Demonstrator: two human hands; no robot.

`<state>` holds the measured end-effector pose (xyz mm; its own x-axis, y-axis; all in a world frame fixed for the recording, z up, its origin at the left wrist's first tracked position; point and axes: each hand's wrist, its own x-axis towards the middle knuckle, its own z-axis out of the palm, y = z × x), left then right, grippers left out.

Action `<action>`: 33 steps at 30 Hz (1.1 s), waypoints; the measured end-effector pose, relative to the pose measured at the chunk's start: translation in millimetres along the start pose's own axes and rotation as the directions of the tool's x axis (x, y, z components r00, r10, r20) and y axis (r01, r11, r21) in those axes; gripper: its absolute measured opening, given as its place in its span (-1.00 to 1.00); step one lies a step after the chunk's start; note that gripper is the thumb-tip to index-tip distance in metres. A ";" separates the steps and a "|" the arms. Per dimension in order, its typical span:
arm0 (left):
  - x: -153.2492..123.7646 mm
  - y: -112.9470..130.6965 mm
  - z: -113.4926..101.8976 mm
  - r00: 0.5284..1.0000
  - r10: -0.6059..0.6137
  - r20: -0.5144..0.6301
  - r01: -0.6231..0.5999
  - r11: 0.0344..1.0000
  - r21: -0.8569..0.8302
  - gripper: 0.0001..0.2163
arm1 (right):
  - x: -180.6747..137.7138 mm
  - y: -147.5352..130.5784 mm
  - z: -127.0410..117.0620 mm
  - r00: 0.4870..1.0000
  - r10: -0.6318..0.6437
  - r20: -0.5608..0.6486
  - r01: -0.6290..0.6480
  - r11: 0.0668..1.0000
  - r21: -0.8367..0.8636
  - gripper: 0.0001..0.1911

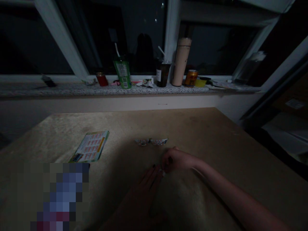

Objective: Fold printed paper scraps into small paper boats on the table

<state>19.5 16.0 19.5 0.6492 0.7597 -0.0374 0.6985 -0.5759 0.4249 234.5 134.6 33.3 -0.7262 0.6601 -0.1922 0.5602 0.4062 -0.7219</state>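
My left hand (144,192) lies low on the tan table (192,125), fingers stretched out, in deep shadow. Its fingertips reach my right hand (172,159), whose fingers are curled closed. A small whitish scrap (163,173) shows just where the two hands meet; its kind is too dark to make out, and whatever the right fingers hold is hidden. Just beyond the hands rest two small, narrow pieces of printed paper that look folded, a left piece (142,141) and a right piece (159,141), end to end.
A printed booklet (92,146) lies to the left, above a blurred-out patch (64,195). Along the granite windowsill (144,91) stand a green cup (123,73), a dark cup (163,74), a pinkish bottle (181,62), an orange can (191,78) and a red jar (102,79).
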 end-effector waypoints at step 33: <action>-23.2 -29.9 -22.7 0.995 -0.099 -0.023 0.102 0.963 0.249 -0.12 | 0.1 -4.3 7.6 0.998 0.061 -0.023 -0.062 0.996 -0.057 -0.88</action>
<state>-23.3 22.4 28.1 0.5698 0.8197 -0.0587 0.8137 -0.5527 0.1802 229.0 128.1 31.3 -0.6811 0.6983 -0.2202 0.6261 0.3995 -0.6696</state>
